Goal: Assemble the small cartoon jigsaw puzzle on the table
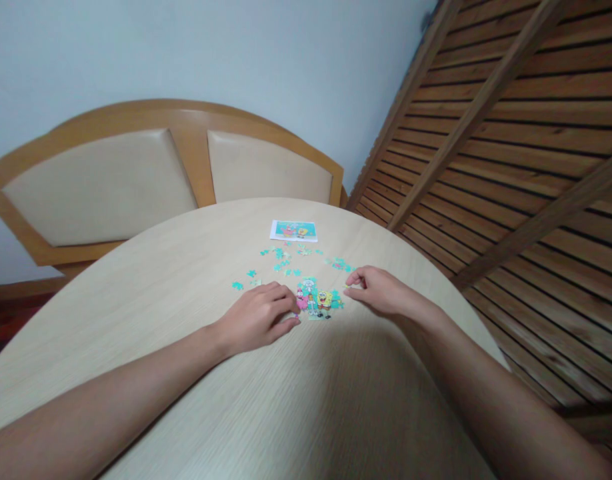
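Note:
A partly joined cartoon jigsaw [317, 301] lies on a round pale wooden table [306, 400]. My left hand [259, 317] rests curled on the table, its fingertips touching the puzzle's left edge. My right hand [379, 290] lies just right of the puzzle, thumb and forefinger pinched on something too small to make out. Several loose teal pieces [281, 263] are scattered beyond the hands. Further back lies the small reference picture [294, 231] of the puzzle.
A wooden bench back with two beige cushions [136, 173] stands behind the table against a pale wall. A slatted wooden partition [511, 147] runs along the right. The table's edge curves close by on the right.

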The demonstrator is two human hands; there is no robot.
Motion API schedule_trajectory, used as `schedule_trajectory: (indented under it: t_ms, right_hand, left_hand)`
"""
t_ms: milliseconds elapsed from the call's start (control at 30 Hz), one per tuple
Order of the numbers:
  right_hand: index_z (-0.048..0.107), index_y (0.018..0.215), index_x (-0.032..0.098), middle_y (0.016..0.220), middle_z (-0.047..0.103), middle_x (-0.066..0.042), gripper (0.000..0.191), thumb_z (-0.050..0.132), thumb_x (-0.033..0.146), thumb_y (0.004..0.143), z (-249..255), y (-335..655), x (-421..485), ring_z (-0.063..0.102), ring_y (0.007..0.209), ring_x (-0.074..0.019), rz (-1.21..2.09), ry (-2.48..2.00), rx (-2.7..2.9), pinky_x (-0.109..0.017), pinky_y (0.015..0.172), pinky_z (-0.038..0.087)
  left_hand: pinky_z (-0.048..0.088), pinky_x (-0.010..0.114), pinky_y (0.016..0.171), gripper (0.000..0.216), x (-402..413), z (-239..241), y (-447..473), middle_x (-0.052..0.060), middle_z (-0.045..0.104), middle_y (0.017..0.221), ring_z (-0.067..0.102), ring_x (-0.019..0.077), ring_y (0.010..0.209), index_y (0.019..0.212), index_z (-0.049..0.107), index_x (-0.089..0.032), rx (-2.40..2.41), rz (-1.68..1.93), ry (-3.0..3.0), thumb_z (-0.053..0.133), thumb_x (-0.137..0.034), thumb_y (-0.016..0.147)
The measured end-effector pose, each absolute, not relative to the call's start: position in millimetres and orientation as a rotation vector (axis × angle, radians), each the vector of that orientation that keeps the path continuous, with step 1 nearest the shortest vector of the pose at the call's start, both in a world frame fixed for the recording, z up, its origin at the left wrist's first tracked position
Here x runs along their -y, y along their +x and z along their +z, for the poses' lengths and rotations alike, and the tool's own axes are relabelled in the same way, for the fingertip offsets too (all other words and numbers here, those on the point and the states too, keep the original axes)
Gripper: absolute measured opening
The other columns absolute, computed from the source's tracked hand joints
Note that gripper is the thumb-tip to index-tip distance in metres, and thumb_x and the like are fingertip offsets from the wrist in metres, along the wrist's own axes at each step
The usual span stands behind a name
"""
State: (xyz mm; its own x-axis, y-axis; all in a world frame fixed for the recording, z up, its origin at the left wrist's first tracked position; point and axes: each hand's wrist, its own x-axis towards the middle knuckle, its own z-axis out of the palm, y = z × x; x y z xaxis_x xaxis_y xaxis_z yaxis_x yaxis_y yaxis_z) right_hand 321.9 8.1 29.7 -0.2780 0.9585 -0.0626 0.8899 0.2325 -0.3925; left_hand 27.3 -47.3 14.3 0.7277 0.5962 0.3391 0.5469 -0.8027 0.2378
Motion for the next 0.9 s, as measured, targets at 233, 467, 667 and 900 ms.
schedule_trajectory:
  t_ms: [233,467,667,900]
  right_hand:
    - [0.067,0.093,0.016,0.075,0.065,-0.002,0.015,0.068,0.023,0.080,27.3,320.6,-6.6,0.058,0.067,-0.0151,0.628,-1.595,2.240,-0.025,0.065,0.043]
    - [0.069,0.090,0.016,0.080,0.070,-0.005,0.013,0.060,0.025,0.086,37.0,299.7,5.4,0.062,0.073,-0.0164,0.817,-1.328,2.124,-0.027,0.068,0.048]
    - [0.071,0.093,0.018,0.091,0.074,-0.005,0.014,0.062,0.028,0.088,33.5,275.4,18.0,0.067,0.084,-0.0175,0.946,-1.185,2.171,-0.028,0.076,0.051]
    - [0.074,0.091,0.018,0.090,0.076,-0.004,0.013,0.061,0.021,0.087,32.7,264.6,25.9,0.068,0.084,-0.0173,0.942,-1.153,2.212,-0.027,0.077,0.052]
  left_hand:
    - [0.054,0.039,0.088,0.020,46.2,14.3,29.2,0.007,0.069,0.104,0.064,0.0223,0.100,0.105,0.066,-0.019,-0.926,0.645,2.802,0.047,-0.019,0.098]
    - [0.054,0.039,0.090,0.021,46.8,12.7,28.6,0.007,0.070,0.103,0.064,0.0222,0.101,0.107,0.065,-0.019,-0.940,0.668,2.775,0.047,-0.016,0.095]
    - [0.053,0.038,0.091,0.021,46.7,13.2,28.7,0.006,0.070,0.104,0.063,0.0220,0.101,0.108,0.065,-0.020,-0.951,0.667,2.760,0.049,-0.015,0.094]
    - [0.053,0.039,0.091,0.018,46.7,14.3,27.8,0.007,0.069,0.104,0.063,0.0230,0.102,0.106,0.065,-0.020,-0.941,0.663,2.757,0.050,-0.019,0.096]
